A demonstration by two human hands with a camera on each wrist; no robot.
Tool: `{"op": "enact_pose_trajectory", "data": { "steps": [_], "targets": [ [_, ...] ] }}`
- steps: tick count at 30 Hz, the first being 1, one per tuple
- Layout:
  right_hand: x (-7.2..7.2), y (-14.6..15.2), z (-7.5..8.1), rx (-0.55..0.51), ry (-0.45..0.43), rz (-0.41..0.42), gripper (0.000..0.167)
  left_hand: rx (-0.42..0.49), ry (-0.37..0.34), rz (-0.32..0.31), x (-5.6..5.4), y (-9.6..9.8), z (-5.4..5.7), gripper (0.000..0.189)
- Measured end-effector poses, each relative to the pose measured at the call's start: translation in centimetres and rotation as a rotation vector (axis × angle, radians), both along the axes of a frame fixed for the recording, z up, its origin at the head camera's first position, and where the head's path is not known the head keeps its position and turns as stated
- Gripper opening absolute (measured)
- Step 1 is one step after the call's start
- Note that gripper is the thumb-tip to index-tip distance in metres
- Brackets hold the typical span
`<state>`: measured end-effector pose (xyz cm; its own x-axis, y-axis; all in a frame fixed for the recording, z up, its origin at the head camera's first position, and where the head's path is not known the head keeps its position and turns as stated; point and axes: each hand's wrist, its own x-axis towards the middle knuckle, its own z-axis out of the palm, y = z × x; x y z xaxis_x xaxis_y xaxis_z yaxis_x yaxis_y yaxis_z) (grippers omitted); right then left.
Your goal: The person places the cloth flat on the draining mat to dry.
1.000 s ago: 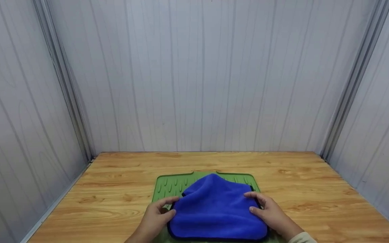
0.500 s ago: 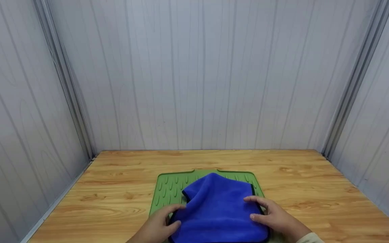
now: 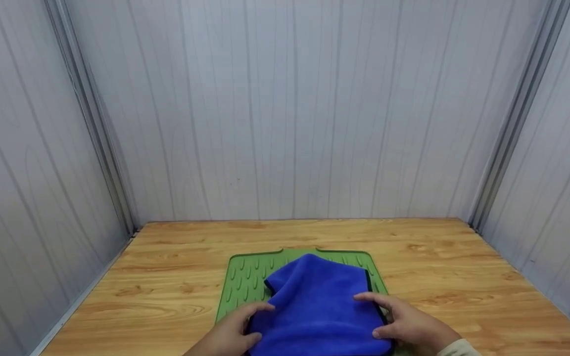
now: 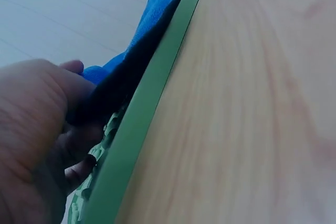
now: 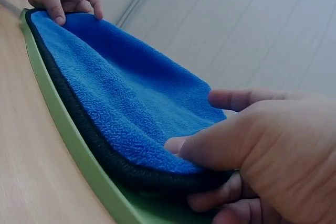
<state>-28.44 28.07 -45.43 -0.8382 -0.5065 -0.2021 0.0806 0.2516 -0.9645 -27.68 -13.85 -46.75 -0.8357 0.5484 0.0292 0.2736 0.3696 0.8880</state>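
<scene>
A blue plush cloth (image 3: 319,306) with a black hem lies rumpled over a green ribbed mat (image 3: 243,274), its far part raised into a soft peak. At the cloth's near left side, my left hand (image 3: 233,330) holds the edge; in the left wrist view its lower fingers (image 4: 79,174) reach under the dark hem. My right hand (image 3: 408,321) grips the opposite side. Seen from the right wrist, the thumb (image 5: 202,148) presses on top while other fingers curl beneath the hem. The near hem is largely cut off by the head view's bottom edge.
The mat rests on a wood-grain table (image 3: 166,277). Pale grey panels (image 3: 290,109) stand behind and on both sides, joined by metal corner posts (image 3: 92,113). The mat has a raised rim (image 5: 58,108).
Both hands have shifted slightly toward the near edge along the cloth's sides. The cloth's near hem has slid down out of the head view, and more of its far left corner shows.
</scene>
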Motion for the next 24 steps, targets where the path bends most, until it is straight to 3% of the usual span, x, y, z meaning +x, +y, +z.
{"op": "enact_pose_trajectory", "data": {
  "steps": [2, 4, 10, 13, 16, 18, 20, 22, 24],
  "targets": [
    [-0.2, -0.2, 0.0, -0.017, -0.021, -0.027, 0.066, 0.027, -0.041, 0.031, -0.1, 0.1, -0.1, 0.05],
    [-0.6, -0.4, -0.1, -0.002, 0.023, -0.064, 0.061, 0.059, -0.065, 0.085, -0.4, 0.4, -0.1, 0.051],
    [-2.9, -1.4, -0.4, 0.131, 0.321, -0.223, 0.054, 0.157, -0.04, 0.321, -1.7, 2.0, 0.4, 0.039],
    [-3.7, -2.1, -0.6, 0.149, 0.377, -0.353, 0.043, 0.236, -0.011, 0.437, -2.0, 2.6, 0.6, 0.031],
    [-4.2, -2.7, -0.7, 0.106, 0.363, -0.524, 0.027, 0.334, 0.033, 0.506, -1.9, 2.9, 0.7, 0.025],
    [-4.3, -2.9, -0.6, 0.025, 0.336, -0.631, 0.017, 0.396, 0.058, 0.52, -1.9, 2.9, 0.9, 0.026],
    [-4.3, -2.8, -0.7, -0.076, 0.323, -0.686, 0.011, 0.431, 0.063, 0.498, -1.9, 2.6, 1.0, 0.032],
    [-4.2, -2.5, -0.7, -0.186, 0.314, -0.665, 0.013, 0.442, 0.032, 0.445, -1.9, 2.2, 1.1, 0.042],
    [-4.1, -1.9, -0.8, -0.294, 0.293, -0.57, 0.021, 0.428, -0.024, 0.368, -2.1, 1.8, 1.1, 0.054]
  ]
}}
